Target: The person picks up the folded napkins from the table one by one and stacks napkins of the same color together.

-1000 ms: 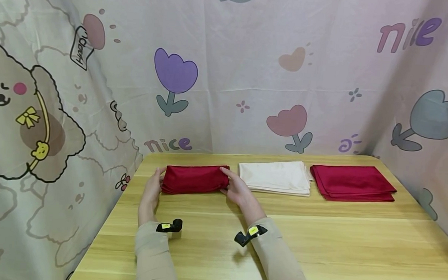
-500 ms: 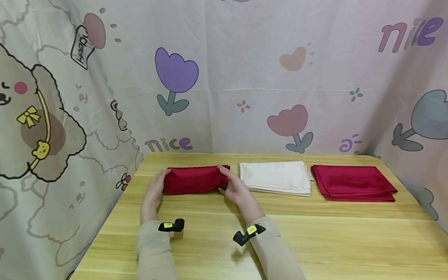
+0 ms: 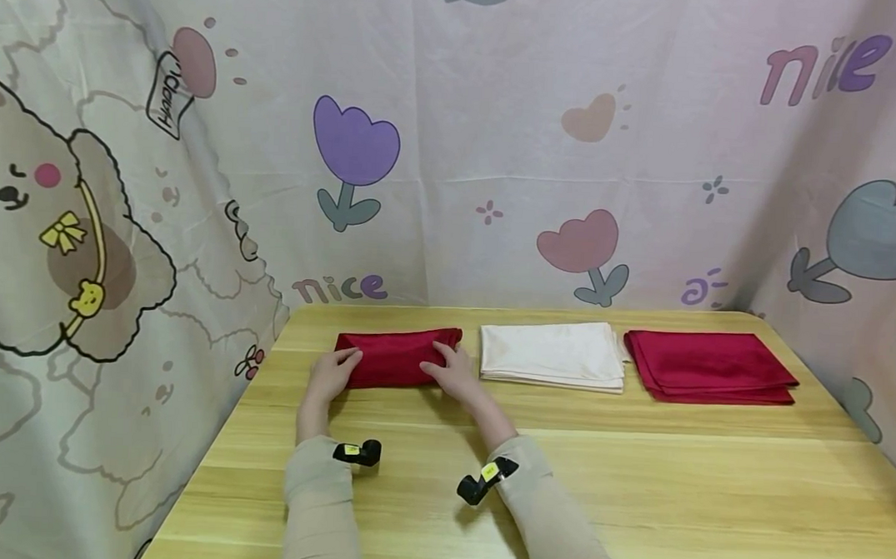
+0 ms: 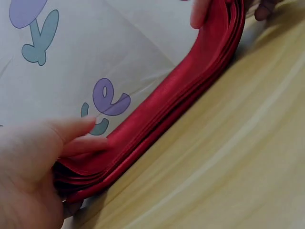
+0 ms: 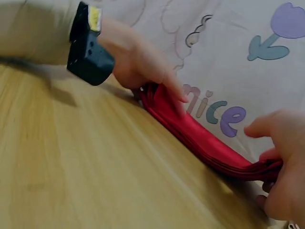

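Observation:
A dark red satin cloth (image 3: pixel 394 359), folded into a long layered bundle, lies at the back left of the table. My left hand (image 3: pixel 329 376) grips its left end, with fingers over the top and a fingertip under the layers in the left wrist view. At the other end my right hand (image 3: pixel 455 373) holds the cloth, fingers tucked beneath the edge and one finger on top. Both ends curve upward in the left wrist view, where the stacked folds (image 4: pixel 143 138) face the front. The right thumb stands off the cloth in the right wrist view.
To the right lies a folded white cloth (image 3: pixel 550 354), and beyond it a second folded red cloth (image 3: pixel 714 368). All rest along the back of the wooden table (image 3: pixel 634 488). A patterned curtain (image 3: pixel 454 146) hangs behind and at both sides.
Both hands have shifted inward from the ends of the red cloth, the left one to the right and the right one slightly left, with fingers now further over its top.

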Motion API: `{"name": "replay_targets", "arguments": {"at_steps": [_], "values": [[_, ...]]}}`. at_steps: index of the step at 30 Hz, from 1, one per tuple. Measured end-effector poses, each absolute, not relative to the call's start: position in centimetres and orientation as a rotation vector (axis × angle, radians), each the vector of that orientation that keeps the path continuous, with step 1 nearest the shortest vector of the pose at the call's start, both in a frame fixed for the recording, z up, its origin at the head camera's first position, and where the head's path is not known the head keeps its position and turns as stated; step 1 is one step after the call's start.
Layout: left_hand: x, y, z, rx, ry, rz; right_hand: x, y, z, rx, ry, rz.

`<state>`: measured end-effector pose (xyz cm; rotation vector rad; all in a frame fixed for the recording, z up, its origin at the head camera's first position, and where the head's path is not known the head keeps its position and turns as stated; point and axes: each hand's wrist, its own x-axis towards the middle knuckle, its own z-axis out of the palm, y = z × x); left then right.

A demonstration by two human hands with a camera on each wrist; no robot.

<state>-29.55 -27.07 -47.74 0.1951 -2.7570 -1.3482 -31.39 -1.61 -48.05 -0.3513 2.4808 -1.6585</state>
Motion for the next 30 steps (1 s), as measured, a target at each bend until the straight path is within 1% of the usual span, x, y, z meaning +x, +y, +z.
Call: {"name": "replay_targets", "arguments": {"at_steps": [7,21,30], "values": [[-29.17,-27.03,-47.93,0.226,-2.812,-1.221,-31.18,-2.01,-48.76,-0.455,2.739,-1.429],[-28.73,-26.80,-47.81,0.274,-2.754,-1.207,-30.92,-1.76,-48.43,-0.482,2.707,-1.488],[-28.70,-26.56,-47.73,0.282,-2.741,-1.126,-30.95,-2.03,-48.66,-0.536,2.818,-1.333]]}}
